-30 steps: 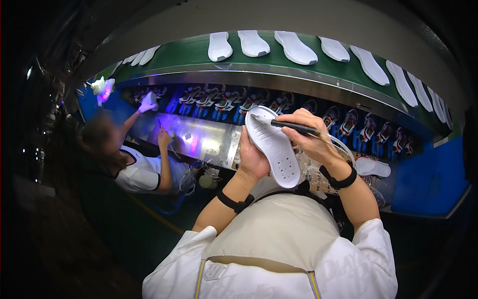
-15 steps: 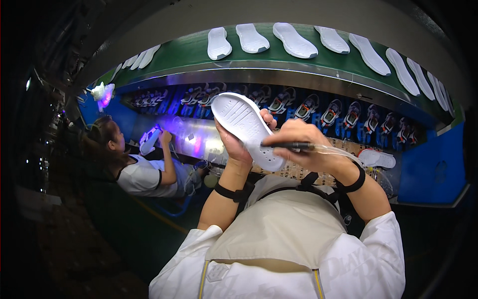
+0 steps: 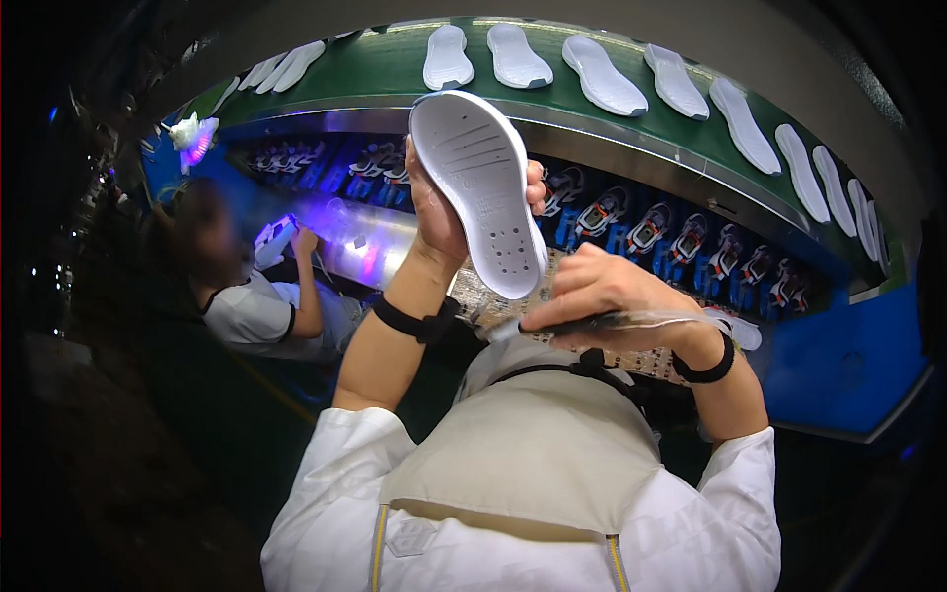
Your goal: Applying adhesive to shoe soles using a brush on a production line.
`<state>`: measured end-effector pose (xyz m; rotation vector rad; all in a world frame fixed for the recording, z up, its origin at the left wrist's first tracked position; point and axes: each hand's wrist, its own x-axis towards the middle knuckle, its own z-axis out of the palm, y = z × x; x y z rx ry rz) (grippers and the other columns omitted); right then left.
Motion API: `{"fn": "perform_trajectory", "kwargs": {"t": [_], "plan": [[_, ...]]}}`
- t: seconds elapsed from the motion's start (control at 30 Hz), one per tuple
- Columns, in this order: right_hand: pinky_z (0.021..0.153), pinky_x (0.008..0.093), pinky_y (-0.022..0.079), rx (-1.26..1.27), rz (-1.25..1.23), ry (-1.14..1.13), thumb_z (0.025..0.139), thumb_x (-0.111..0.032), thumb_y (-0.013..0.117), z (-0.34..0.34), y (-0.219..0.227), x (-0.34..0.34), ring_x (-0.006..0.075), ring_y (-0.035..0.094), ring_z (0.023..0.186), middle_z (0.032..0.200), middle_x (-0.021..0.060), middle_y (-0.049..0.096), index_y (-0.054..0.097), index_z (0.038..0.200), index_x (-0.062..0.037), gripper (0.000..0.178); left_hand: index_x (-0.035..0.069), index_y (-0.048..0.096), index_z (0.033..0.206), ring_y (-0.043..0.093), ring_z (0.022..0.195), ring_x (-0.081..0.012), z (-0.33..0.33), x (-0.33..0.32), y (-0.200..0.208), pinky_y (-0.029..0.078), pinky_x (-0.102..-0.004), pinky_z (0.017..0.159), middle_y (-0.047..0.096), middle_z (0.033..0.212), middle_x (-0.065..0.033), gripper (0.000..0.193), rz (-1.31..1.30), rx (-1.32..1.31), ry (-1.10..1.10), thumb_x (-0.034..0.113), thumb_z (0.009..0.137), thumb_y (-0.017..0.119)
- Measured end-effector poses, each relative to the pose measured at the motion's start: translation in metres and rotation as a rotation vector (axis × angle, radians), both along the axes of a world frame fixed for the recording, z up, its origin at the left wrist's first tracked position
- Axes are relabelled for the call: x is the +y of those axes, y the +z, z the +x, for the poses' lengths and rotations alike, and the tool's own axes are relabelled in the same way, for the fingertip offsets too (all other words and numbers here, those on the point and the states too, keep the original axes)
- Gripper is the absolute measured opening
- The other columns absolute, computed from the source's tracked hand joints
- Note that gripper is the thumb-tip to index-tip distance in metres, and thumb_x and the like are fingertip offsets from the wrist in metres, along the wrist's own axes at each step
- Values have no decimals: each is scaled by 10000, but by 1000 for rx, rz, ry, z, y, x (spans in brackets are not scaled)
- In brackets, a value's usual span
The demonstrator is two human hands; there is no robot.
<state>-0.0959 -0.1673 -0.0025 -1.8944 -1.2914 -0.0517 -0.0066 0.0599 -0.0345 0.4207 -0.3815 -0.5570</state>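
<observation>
My left hand (image 3: 439, 222) grips a white shoe sole (image 3: 480, 187) from behind, its fingers wrapped round both edges. The sole stands tilted up, with its grooved and holed inner face toward me. Below its lower end, my right hand (image 3: 604, 294) is closed round a black-handled brush (image 3: 505, 329), apart from the sole. The brush's pale tip points left and is blurred. A clear tube (image 3: 651, 318) runs from the handle back along my right wrist.
A green conveyor belt (image 3: 395, 111) carries several white soles (image 3: 600, 77). Beneath it several shoe uppers (image 3: 648, 229) stand in a row. A patterned work surface (image 3: 473, 301) lies under my hands, with another sole (image 3: 742, 331) at right. At left, a co-worker (image 3: 261, 296) holds a sole.
My left hand has lifted the sole up and away from me. My right hand has drawn the brush off the sole, down and to the left. The camera view has shifted slightly.
</observation>
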Motion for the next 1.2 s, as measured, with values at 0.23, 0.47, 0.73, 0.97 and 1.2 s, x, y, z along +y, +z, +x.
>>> {"fn": "perform_trajectory", "kwargs": {"t": [0.23,0.47,0.73,0.97,1.2], "plan": [[796,375,429,-73,-136,-10,805,-138,840,6,8,-3,218,580,837,864,40,641,763,1213,-133,416,-8,562,1367,748,907,-364,29,-12,17,643,-478,759,702,1068,-280,1005,256,-211,-114,858,948,271],[763,411,499,-151,-138,-86,802,-72,824,16,10,-4,277,611,813,897,71,655,756,1201,-103,406,25,588,1331,757,867,-274,40,-37,40,649,-402,691,694,1163,-222,699,748,-262,-129,640,1073,380],[736,386,492,-163,-204,-68,781,-54,834,22,13,-9,245,598,811,842,53,615,762,1190,-105,418,-16,651,1347,705,1050,-230,45,-49,51,585,-353,878,700,1212,-215,847,1157,-367,-265,729,1028,404],[819,406,475,-226,-217,-136,796,-103,819,30,5,-15,254,613,857,864,64,622,748,1176,-119,387,-11,661,1347,709,1023,-219,48,-35,48,575,-332,868,704,1217,-216,841,1223,-352,-250,726,1025,413],[830,390,446,-144,-221,-228,834,-143,817,38,-7,-15,241,607,874,898,36,632,759,1167,-136,338,39,668,1358,681,1074,-186,58,-6,13,542,-309,933,697,1264,-181,720,1202,-280,-199,643,1068,404]]}}
